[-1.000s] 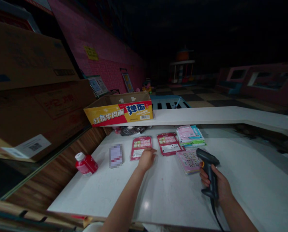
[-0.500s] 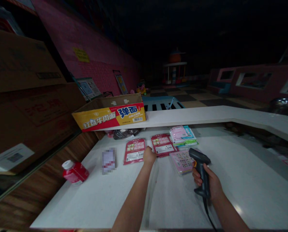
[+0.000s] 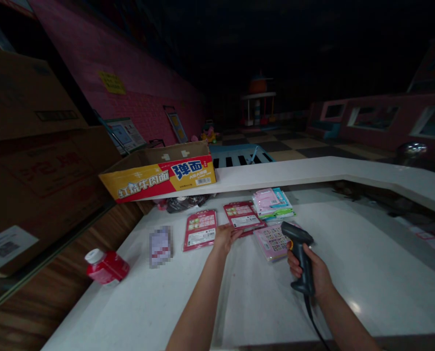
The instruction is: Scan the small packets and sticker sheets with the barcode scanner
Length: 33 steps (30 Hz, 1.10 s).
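Right hand [image 3: 320, 275]: wrapped around the grip of the black barcode scanner [image 3: 302, 241], held above the counter [image 3: 254, 307], nose toward the packs. Left hand [image 3: 224, 238]: palm down, fingers at the near-left corner of the right red pack [image 3: 241, 212]; right edge of the left red pack [image 3: 201, 226] just beside it. Can't tell if those fingers pinch or only touch. Hands well apart from each other.

Handling, my call: take the red pack by its edge, fingers off the white label panel [image 3: 245, 222]. Glossy sleeve probably slides and glares, so tilt rather than press. More edges show below that pack, so check only one comes away. Leave slack in the cord [image 3: 310, 314], which runs down to the near side; don't let it drag.

Around: pink grid-printed pack [image 3: 269, 241] lies between the hands, right end partly hidden by the scanner. Behind it, a pile of pink-and-blue packs [image 3: 270, 202], close to the red ones. Left: pixelated item [image 3: 160, 246], unreadable, then red bottle [image 3: 109, 268].

In the way: white ledge [image 3: 293, 173] overhangs the back, limiting lift there. Noodle carton [image 3: 166, 175] sits on it, dark bag [image 3: 188, 202] underneath. Cardboard boxes [image 3: 49, 165] crowd the far left.
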Available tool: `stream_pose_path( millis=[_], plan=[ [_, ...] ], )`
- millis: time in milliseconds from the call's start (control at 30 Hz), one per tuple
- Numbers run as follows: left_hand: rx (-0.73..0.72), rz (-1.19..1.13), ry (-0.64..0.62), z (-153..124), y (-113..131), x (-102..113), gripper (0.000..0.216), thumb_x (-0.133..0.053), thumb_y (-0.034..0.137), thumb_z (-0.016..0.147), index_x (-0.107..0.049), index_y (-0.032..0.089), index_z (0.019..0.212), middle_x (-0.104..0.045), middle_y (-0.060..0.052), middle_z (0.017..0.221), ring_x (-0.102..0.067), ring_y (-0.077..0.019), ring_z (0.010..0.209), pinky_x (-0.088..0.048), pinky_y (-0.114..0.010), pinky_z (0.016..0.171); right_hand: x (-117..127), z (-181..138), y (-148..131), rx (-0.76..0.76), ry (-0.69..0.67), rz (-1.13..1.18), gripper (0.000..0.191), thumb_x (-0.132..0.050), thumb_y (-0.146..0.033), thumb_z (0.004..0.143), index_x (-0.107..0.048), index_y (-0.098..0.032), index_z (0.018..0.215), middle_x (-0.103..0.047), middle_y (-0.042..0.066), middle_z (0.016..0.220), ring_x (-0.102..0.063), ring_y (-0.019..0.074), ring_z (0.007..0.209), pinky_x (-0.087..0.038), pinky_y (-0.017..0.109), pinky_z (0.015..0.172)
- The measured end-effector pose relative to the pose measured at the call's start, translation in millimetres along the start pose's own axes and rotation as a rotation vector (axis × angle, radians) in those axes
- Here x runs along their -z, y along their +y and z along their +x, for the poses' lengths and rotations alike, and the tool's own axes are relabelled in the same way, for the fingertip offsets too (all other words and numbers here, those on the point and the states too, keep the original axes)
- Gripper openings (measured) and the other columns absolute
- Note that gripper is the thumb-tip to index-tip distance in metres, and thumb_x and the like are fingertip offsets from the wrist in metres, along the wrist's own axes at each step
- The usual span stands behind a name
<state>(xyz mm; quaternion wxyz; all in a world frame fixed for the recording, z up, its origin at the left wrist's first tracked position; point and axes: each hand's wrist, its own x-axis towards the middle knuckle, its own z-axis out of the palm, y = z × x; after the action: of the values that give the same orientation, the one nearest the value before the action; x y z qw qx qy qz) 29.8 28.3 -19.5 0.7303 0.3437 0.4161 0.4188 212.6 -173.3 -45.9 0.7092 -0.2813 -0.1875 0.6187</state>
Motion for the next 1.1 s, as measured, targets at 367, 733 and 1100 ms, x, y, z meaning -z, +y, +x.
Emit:
stream_pose_path(
  millis=[367,733,1100],
  plan=[
    [-0.432,-0.103,-0.033,-12.4,-56.9,35.3,0.062,-0.083,0.046,0.062,-0.052,0.020,0.109,-0.070,-0.006,0.099,-0.070,-0.0213,0.093,-0.057,-0.046,0.091,-2.8,-1.3,2.2,-0.007,0.047,-0.007,0.038,-0.073,-0.052,0.076,-0.067,-0.017,0.091,-0.050,-0.003,0.057,-0.039,0.0062,0.041,-0.035,0.017,0.038],
    [-0.562,-0.115,-0.021,-10.2,-59.6,37.2,0.056,-0.075,0.053,0.072,-0.052,0.022,0.112,-0.066,-0.007,0.109,-0.066,-0.0224,0.102,-0.058,-0.047,0.088,-39.5,-8.6,-2.6,0.017,0.224,-0.523,0.045,-0.078,-0.054,0.070,-0.061,-0.019,0.094,-0.056,-0.005,0.053,-0.047,0.0093,0.037,-0.036,0.019,0.034],
    [-0.558,-0.112,0.010,-9.2,-60.4,37.5,0.051,-0.073,0.048,0.075,-0.049,0.022,0.110,-0.063,-0.006,0.109,-0.065,-0.0200,0.101,-0.059,-0.046,0.088,-59.4,-19.1,4.9,0.120,0.194,-0.897,0.045,-0.072,-0.061,0.069,-0.056,-0.020,0.078,-0.053,-0.005,0.044,-0.045,0.0117,0.032,-0.037,0.024,0.033]
  ],
)
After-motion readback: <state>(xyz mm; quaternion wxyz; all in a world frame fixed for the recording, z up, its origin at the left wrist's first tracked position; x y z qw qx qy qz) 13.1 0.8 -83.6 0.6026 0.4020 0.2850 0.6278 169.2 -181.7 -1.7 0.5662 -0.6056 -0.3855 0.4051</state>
